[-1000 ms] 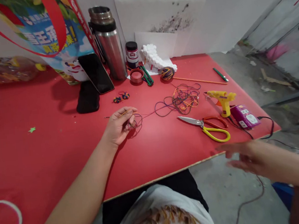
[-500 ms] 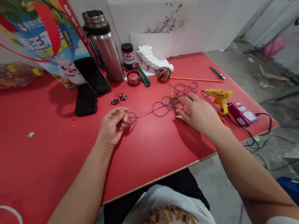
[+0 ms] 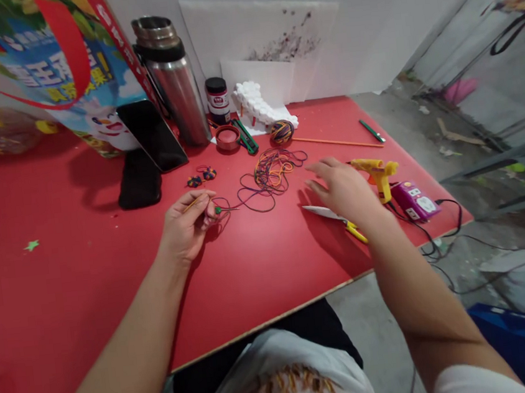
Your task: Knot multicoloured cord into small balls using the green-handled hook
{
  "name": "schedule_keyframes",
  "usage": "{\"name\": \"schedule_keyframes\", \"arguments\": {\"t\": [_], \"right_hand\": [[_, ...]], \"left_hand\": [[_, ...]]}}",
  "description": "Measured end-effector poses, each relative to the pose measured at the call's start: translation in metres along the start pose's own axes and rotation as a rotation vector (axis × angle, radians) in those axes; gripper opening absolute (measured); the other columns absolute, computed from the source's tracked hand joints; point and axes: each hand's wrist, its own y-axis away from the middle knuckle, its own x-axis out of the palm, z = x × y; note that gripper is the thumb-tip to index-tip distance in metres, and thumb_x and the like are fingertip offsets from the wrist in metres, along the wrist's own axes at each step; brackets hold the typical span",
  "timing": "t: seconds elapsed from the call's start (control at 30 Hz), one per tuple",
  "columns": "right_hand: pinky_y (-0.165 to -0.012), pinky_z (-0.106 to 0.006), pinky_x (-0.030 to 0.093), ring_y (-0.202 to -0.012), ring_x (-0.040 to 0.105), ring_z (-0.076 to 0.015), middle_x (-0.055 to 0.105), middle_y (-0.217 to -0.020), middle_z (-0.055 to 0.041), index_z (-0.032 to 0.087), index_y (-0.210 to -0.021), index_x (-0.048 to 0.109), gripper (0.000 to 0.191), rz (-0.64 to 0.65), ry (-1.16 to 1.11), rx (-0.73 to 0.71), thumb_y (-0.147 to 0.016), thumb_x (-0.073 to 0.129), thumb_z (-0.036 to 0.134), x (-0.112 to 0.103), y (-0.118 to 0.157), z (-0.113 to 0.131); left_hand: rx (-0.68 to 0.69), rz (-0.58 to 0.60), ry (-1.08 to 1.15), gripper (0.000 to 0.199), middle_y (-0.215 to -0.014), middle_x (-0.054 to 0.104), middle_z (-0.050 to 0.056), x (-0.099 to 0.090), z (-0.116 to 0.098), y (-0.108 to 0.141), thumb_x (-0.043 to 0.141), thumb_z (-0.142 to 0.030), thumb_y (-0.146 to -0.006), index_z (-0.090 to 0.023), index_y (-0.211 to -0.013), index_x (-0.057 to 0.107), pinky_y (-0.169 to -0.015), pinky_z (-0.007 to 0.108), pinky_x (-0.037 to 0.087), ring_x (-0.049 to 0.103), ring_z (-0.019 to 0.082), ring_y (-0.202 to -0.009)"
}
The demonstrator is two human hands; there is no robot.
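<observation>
Plainly, the left hand [image 3: 185, 223] is clamped, thumb against fingers, on a slim orange stick [image 3: 193, 204], with a small dark-green knotted piece [image 3: 218, 210] just beside its fingertips. From there a strand runs across the glossy red tabletop [image 3: 252, 272] to a loose tangle of thin purple-and-orange thread [image 3: 273, 170], which lies between the two hands and farther from the body. The right hand [image 3: 334, 189] has its fingers apart and holds nothing that shows, over the pointed scissors with steel blades and yellow handle [image 3: 324, 212].

The thread should be very light, soft and limp, hardly fragile but quick to snag (its loops already cross one another), so a single strand near the knotted piece, or one outer loop, seems the best place to take hold. The stick looks light and stiff, and a pinch at its middle ought to steady it.

The stick's long axis runs left to right, tilting slightly away from the body at its right end. A thin dark line sticks out rightward past the knotted piece; whether it is thread or a needle, I cannot tell. The tangle stretches from near left to far right, without one clear pointing end
</observation>
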Motion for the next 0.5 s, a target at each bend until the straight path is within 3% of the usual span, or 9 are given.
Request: {"name": "schedule_keyframes", "arguments": {"t": [0.13,0.23,0.37,0.5], "right_hand": [[-0.088,-0.041,0.051,-0.105,0.072,-0.0329,0.077,-0.116,-0.0145,0.019,-0.122,0.077,0.031,0.174,0.1,-0.066,-0.101,0.072,0.041,-0.003,0.054,-0.032],[-0.091,-0.041,0.05,-0.107,0.07,-0.0326,0.074,-0.113,-0.0153,0.015,-0.112,0.077,0.028,0.12,0.165,0.015,-0.106,0.064,0.039,0.019,0.076,-0.041],[-0.092,-0.042,0.05,-0.104,0.068,-0.0327,0.074,-0.11,-0.0176,0.012,-0.108,0.078,0.035,0.027,0.209,0.114,-0.108,0.06,0.042,0.041,0.069,-0.04],[-0.09,-0.045,0.05,-0.105,0.068,-0.0378,0.075,-0.109,-0.025,0.007,-0.103,0.078,0.037,-0.014,0.233,0.194,-0.107,0.059,0.038,0.041,0.031,-0.038]], "left_hand": [[0.006,-0.01,-0.014,0.016,-0.06,0.063,0.001,-0.003,0.002,-0.003,0.088,-0.024,-0.072,-0.015,-0.085,0.083,-0.046,0.015,0.038,0.053,0.007,-0.05],[0.012,0.007,-0.044,0.017,-0.06,0.063,0.0,-0.003,0.003,-0.002,0.088,-0.026,-0.074,-0.016,-0.086,0.082,-0.046,0.015,0.038,0.052,0.007,-0.05],[-0.027,0.101,-0.13,0.024,-0.059,0.064,0.001,0.007,0.006,0.007,0.093,-0.034,-0.075,-0.015,-0.085,0.082,-0.046,0.016,0.036,0.051,0.007,-0.05],[-0.128,0.218,-0.211,0.03,-0.06,0.065,0.002,0.02,0.01,0.019,0.095,-0.04,-0.077,-0.015,-0.084,0.08,-0.047,0.019,0.042,0.053,0.009,-0.049]]}}
